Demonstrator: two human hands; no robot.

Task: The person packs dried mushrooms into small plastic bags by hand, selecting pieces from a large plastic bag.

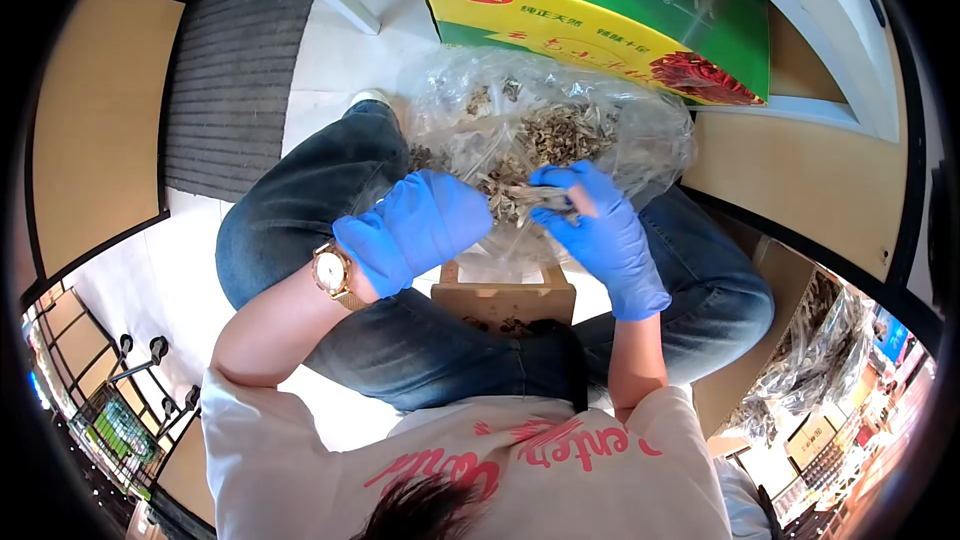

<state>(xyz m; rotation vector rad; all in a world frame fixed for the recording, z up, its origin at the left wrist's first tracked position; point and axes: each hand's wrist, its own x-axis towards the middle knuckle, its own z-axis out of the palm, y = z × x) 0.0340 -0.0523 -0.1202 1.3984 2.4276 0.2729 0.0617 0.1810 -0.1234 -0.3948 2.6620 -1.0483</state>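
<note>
My left hand (pixel 415 227), in a blue glove, is curled closed above the near left edge of a clear plastic bag (pixel 650 130). Its fingertips are turned away, so what it grips is hidden. The opened bag holds a heap of dried mushroom pieces (pixel 565 135), brown and pale, thin and crinkled. At the heap's near right side is my right hand (pixel 605 235), also blue-gloved. Its thumb and fingers curve around a few greyish dried pieces, and a patch of bare finger shows through the glove.
A green and yellow carton (pixel 600 25) stands behind the bag. Between my legs is a small wooden stool (pixel 503 302) with dark bits on it. A ribbed grey mat (pixel 235 80) lies at left, and another plastic bag (pixel 810 360) sits in a box at right.
</note>
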